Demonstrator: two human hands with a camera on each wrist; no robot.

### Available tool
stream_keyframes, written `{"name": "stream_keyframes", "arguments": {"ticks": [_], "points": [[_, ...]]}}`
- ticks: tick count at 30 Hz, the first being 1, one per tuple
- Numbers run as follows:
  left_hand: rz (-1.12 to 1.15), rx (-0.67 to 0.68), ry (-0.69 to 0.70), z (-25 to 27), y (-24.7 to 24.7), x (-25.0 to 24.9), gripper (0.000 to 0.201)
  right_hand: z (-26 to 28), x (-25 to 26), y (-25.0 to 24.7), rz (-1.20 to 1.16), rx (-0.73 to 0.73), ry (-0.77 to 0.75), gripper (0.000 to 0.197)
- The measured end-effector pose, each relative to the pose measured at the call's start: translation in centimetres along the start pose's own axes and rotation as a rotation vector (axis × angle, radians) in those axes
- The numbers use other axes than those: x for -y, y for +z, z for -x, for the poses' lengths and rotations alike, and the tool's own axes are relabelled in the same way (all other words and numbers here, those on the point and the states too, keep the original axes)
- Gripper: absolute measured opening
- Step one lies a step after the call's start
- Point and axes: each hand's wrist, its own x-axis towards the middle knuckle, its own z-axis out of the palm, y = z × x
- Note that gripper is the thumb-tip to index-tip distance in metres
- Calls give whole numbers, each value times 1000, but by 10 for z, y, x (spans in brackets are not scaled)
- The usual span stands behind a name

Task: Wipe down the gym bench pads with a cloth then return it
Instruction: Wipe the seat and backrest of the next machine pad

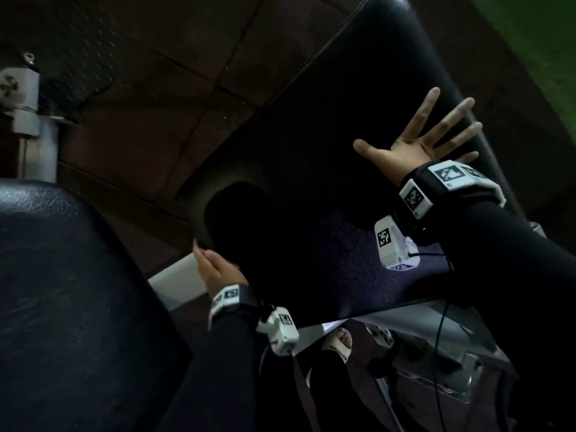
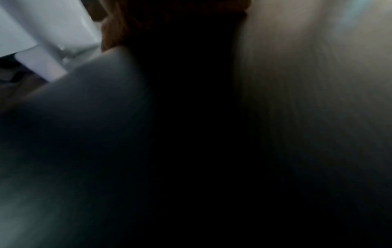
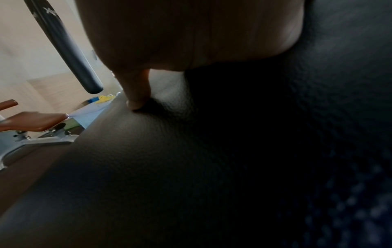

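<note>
The right hand [image 1: 417,145] is held flat with its fingers [image 1: 425,109] spread wide and straight, the arm in a dark sleeve reaching forward with a tracker strapped at the wrist. The left hand [image 1: 213,266] is seen lower down, its fingers [image 1: 199,249] curled, the wrist likewise strapped and sleeved.

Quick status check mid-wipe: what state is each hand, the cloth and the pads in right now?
Right hand: open, fingers spread, flat on the long pad.
Left hand: grips the dark cloth.
Cloth: bunched, at the long pad's near edge.
Long pad: tilted, bare beyond the hands.
Near pad: untouched.
</note>
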Motion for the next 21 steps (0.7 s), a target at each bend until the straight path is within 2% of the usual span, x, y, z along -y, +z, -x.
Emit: {"name": "stream_keyframes", "arguments": {"ticks": [3,10,12,14,21], "points": [[10,-27,11,12,1,6,42,2,1,-2,36,-25,-28,121],[106,-51,67,-29,8,-26,44,2,-1,-8,50,45,-39,119],[114,-39,96,-20,7,-19,44,5,0,-9,55,59,-49,118],[84,-47,111,-4,5,-8,44,9,-1,-9,71,2,-71,117],[-16,-103,76,65,5,43,47,16,-11,-6,109,-82,-173,113]]}}
